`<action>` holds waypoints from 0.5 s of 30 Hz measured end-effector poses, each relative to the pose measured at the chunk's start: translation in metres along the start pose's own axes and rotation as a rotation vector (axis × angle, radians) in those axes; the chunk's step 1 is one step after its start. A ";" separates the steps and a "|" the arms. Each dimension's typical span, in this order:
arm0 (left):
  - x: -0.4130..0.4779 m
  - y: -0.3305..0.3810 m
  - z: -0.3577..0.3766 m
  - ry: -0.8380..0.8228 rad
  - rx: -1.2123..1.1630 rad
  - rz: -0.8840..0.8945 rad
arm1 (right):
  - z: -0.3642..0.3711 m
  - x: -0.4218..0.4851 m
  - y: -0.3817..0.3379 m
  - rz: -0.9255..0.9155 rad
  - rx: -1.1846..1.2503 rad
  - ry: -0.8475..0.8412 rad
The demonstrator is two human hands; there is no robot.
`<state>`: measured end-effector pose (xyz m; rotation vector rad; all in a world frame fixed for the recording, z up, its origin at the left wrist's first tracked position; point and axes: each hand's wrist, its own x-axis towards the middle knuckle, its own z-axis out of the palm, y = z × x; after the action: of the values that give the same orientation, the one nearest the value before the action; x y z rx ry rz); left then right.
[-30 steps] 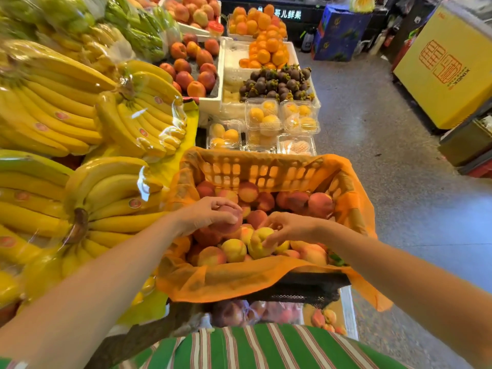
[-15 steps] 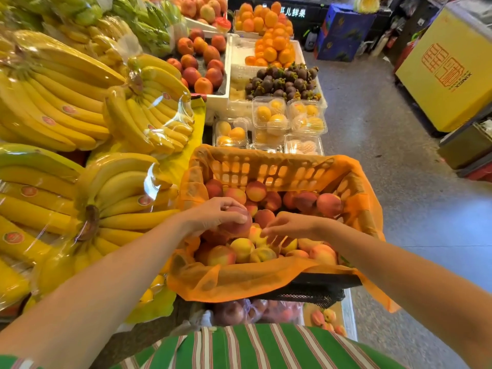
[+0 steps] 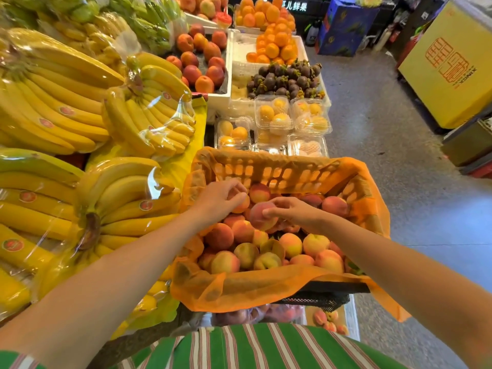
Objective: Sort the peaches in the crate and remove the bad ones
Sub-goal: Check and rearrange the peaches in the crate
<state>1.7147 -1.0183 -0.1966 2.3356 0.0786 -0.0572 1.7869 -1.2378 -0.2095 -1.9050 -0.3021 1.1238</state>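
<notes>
The peaches lie heaped in the crate, filling it from near rim to far wall; how far the sorting has got is hard to judge, since no reject pile shows. The right hand has fingers and thumb curled round a pink peach, raised just clear of the heap near the middle, probably so its skin can be turned and checked for bruises before it is kept or pulled. The left hand reaches toward the far left corner with its fingers bent over an orange peach, gripping it where it sits among its neighbours, which looks like lining up the next one while the first is judged. An orange net lines the crate and drapes over its rims, likely to cushion soft fruit against the slotted plastic. The crate stands at the stall's front edge, just beside bagged bananas on the left, with clear tubs of yellow fruit right behind it, so anything lifted out needs a spot apart from the displayed stock. Below the near rim a bag of reddish fruit shows, which may be where bad ones go, though I cannot tell.
</notes>
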 end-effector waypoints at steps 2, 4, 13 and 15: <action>0.001 -0.016 -0.009 0.170 0.277 0.128 | -0.002 0.006 0.003 0.075 -0.201 -0.015; -0.001 -0.031 -0.013 0.194 0.388 0.116 | 0.002 0.012 0.005 0.106 -0.369 -0.065; -0.011 -0.050 -0.009 0.111 0.477 0.071 | 0.001 0.027 0.014 0.065 -0.497 0.048; -0.010 -0.050 -0.008 0.117 0.455 0.065 | 0.001 0.030 0.017 0.043 -0.469 0.113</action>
<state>1.7013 -0.9787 -0.2266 2.7931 0.0507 0.1054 1.7993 -1.2300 -0.2403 -2.3855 -0.4969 1.0294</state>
